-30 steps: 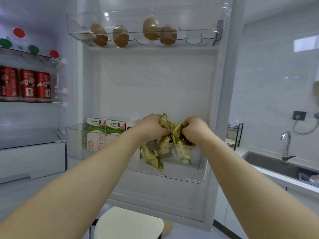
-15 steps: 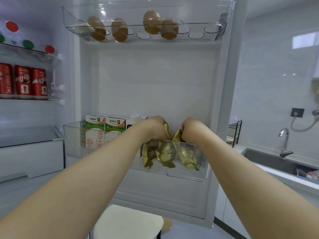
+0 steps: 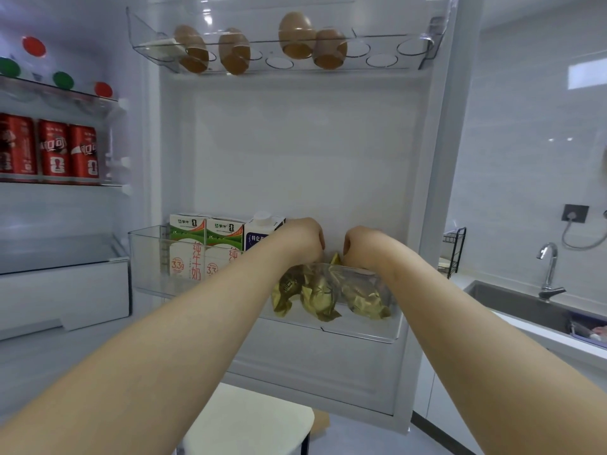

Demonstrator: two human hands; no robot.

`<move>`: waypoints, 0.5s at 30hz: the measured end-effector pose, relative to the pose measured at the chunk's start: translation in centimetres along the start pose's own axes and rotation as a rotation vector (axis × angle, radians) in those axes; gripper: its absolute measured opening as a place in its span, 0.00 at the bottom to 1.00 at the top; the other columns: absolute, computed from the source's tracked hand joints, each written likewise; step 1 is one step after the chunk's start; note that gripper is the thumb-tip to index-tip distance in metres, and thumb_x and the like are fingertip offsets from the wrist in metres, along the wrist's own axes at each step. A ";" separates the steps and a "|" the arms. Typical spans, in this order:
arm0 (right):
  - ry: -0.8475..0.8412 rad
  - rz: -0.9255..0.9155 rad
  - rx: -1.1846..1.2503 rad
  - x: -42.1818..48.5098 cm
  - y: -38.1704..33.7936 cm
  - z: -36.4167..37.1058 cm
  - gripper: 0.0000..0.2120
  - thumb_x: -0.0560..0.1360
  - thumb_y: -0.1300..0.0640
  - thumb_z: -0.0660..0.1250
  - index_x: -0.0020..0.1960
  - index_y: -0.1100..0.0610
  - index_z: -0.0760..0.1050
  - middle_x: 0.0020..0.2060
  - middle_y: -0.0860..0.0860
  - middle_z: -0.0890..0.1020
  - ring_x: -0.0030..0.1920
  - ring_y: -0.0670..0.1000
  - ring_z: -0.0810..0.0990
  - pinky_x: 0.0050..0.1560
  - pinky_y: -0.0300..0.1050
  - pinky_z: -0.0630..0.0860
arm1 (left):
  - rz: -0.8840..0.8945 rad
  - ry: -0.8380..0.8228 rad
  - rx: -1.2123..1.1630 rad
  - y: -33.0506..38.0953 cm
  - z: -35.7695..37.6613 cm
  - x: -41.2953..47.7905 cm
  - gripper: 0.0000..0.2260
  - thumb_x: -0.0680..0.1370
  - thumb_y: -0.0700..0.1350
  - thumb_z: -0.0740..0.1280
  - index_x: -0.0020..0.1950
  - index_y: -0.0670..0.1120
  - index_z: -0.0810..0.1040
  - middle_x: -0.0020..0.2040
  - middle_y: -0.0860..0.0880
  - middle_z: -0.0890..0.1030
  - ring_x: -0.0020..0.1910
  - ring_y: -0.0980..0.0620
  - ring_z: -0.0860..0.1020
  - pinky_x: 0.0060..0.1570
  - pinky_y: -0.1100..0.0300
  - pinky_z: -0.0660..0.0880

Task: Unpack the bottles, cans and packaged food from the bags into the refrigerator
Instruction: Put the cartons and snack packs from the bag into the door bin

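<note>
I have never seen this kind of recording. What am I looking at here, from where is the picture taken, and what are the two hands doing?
No machine here: a camera on a person's head looks down at their bare arms. The left hand and right hand reach into a clear plastic door bin of an open refrigerator, over crinkled gold foil packets lying in it. Whether the fingers grip the foil is hidden. Beside them stand green-and-white milk cartons. Brown eggs sit in the top rack; red cans stand on a shelf.
</note>
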State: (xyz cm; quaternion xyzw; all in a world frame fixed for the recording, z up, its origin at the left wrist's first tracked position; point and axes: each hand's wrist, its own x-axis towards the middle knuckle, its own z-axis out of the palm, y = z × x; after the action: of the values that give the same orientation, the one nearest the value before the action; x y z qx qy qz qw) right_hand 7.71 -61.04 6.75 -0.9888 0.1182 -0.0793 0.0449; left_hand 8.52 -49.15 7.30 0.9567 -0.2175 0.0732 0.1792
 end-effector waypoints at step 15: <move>0.295 -0.086 0.159 -3.3 0.1 -0.8 0.09 0.76 0.56 0.59 0.54 0.57 0.71 0.46 0.53 0.76 0.45 0.55 0.75 0.40 0.44 0.72 | 0.022 0.182 -0.017 -0.2 0.4 -0.2 0.13 0.77 0.37 0.57 0.59 0.41 0.75 0.56 0.42 0.77 0.51 0.46 0.75 0.44 0.60 0.71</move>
State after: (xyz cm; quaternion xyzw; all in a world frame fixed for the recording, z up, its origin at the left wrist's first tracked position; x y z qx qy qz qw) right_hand 4.43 -60.44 7.02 -0.9639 0.0745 -0.2344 0.1016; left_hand 8.47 -49.08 6.83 0.9421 -0.2112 0.1599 0.2056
